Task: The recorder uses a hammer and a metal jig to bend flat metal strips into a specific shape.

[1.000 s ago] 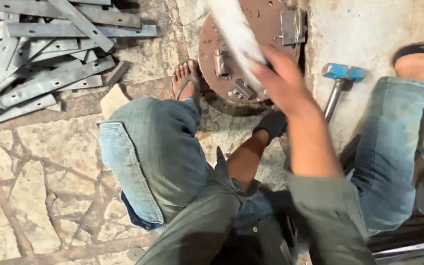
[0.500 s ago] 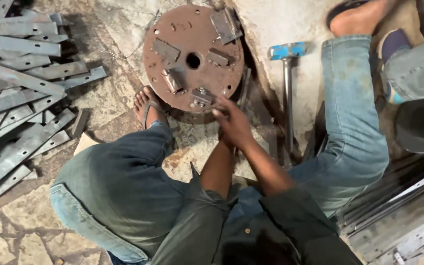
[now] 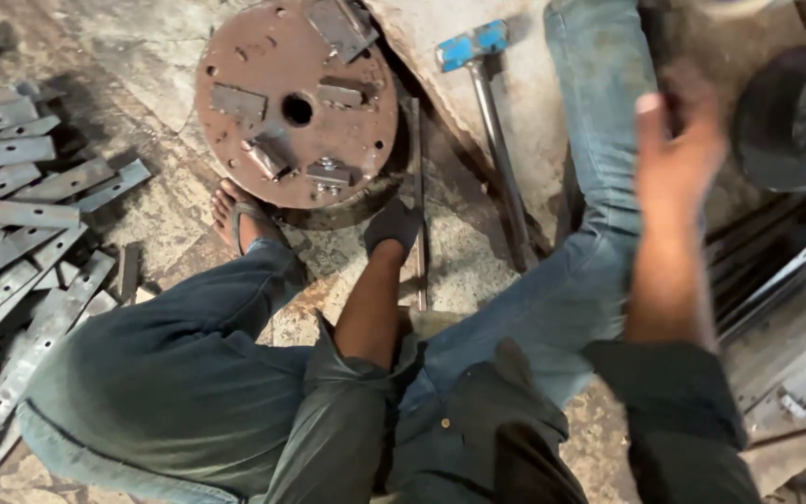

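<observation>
A rusty round steel disc [image 3: 296, 103] with small plates bolted on it lies on the stone floor between my knees. My left hand [image 3: 394, 227], dark and bunched, rests on the floor at the disc's near rim, touching a thin metal bar [image 3: 419, 187] that runs along the disc's right side. Whether it grips the bar is hidden. My right hand [image 3: 678, 140] is raised over my right thigh, blurred by motion, its fingers curled; I cannot make out anything in it. A hammer with a blue head [image 3: 473, 47] and a long metal handle lies right of the disc.
Several flat grey steel strips [image 3: 20, 215] are piled at the left. My bare left foot in a sandal [image 3: 240, 217] sits beside the disc. More metal bars [image 3: 776, 280] and a dark round object [image 3: 795, 112] lie at the right.
My right hand has swung from the disc's near edge up and to the right, over my right leg. The view has shifted left and down. The left hand stays at the disc's rim.
</observation>
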